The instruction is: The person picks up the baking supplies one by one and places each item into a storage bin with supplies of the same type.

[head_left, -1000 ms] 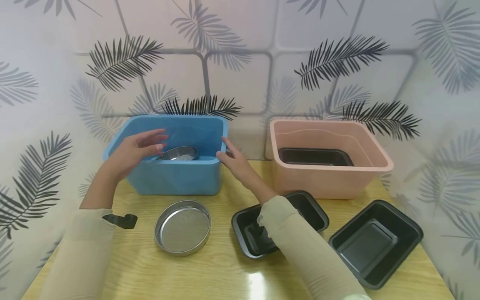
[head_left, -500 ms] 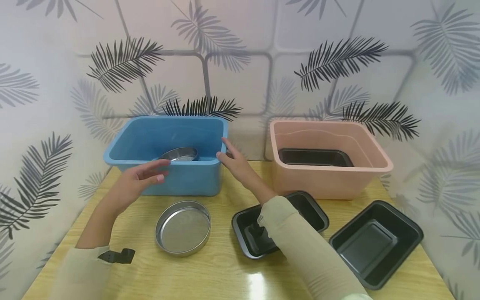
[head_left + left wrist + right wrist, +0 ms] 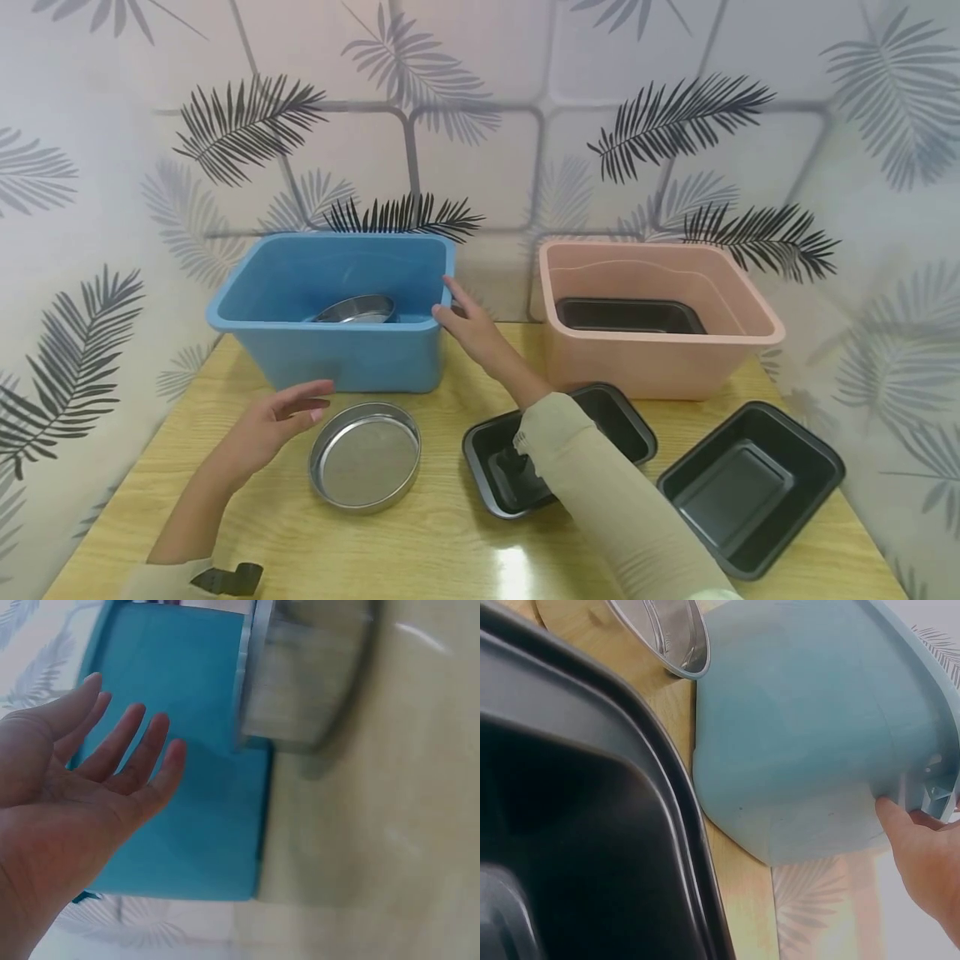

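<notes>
My left hand [image 3: 262, 429] hovers over the table, just left of a round metal cake pan [image 3: 365, 462]; its fingers are relaxed, with nothing in them. In the left wrist view that hand [image 3: 97, 776] shows its palm before the side of the blue bin. The blue plastic bin [image 3: 348, 358] stands at the back left, another round metal pan [image 3: 360, 308] tilted inside it. At the bin's right rim my right hand [image 3: 480, 337] grips the edge. The right wrist view has its thumb [image 3: 892, 817] against the outer wall and the other fingers by the rim, partly hidden.
A pink bin [image 3: 630, 367] at the back right has a dark pan [image 3: 630, 315] inside. Under my right forearm lies a black loaf pan [image 3: 611, 417], partly covered. Another black rectangular pan [image 3: 750, 483] lies at the right. A patterned wall backs the wooden table [image 3: 420, 558].
My left hand has drawn back from over the blue bin, down and toward me, to beside the round pan on the table. The right hand has stayed at the bin's rim.
</notes>
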Demonstrator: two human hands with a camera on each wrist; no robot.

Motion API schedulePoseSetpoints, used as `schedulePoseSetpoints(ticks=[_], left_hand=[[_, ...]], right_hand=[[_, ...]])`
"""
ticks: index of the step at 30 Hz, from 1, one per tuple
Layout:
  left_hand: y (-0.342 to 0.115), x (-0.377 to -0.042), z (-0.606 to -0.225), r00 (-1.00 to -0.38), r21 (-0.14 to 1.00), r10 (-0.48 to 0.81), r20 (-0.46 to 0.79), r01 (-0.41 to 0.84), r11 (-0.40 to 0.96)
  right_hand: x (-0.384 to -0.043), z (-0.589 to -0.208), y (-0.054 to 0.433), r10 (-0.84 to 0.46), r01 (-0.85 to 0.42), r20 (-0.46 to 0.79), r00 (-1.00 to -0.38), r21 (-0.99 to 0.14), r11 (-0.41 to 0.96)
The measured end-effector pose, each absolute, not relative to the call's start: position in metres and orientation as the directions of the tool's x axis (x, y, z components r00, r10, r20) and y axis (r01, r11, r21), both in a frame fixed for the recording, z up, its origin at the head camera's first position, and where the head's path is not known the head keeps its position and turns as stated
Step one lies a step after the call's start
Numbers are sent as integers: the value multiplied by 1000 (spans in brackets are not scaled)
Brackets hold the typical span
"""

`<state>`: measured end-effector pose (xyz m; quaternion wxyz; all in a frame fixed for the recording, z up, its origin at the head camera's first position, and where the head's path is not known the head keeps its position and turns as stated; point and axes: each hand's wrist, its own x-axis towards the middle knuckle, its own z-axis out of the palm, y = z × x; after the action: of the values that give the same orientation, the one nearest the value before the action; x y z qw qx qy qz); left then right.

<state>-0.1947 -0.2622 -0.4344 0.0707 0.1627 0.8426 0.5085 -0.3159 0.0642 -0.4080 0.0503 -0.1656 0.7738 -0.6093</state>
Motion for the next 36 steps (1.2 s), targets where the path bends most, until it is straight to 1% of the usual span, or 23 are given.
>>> schedulePoseSetpoints(ticks=[8, 15, 22, 28, 32, 36], left_hand=[[-270, -184, -462, -934, 895, 357, -9, 152, 420], [-271, -179, -471, -937, 895, 348, -39, 123, 430], [-275, -176, -478, -924, 903, 368, -102, 69, 424], [-277, -177, -484, -913, 902, 394, -106, 78, 424], [-277, -177, -485, -913, 886, 398, -85, 114, 450], [-276, -178, -484, -916, 874, 389, -99, 107, 475]], right_hand=[[-316, -408, 64, -316, -191, 124, -941, -963, 190], [-315, -407, 64, -318, -189, 127, -940, -966, 174], [-314, -407, 63, -319, -190, 126, -939, -966, 176], [-315, -408, 62, -321, -192, 127, -938, -964, 181], [-315, -408, 62, -324, -188, 126, -938, -968, 169], [-316, -409, 62, -327, -181, 121, -937, -970, 160]])
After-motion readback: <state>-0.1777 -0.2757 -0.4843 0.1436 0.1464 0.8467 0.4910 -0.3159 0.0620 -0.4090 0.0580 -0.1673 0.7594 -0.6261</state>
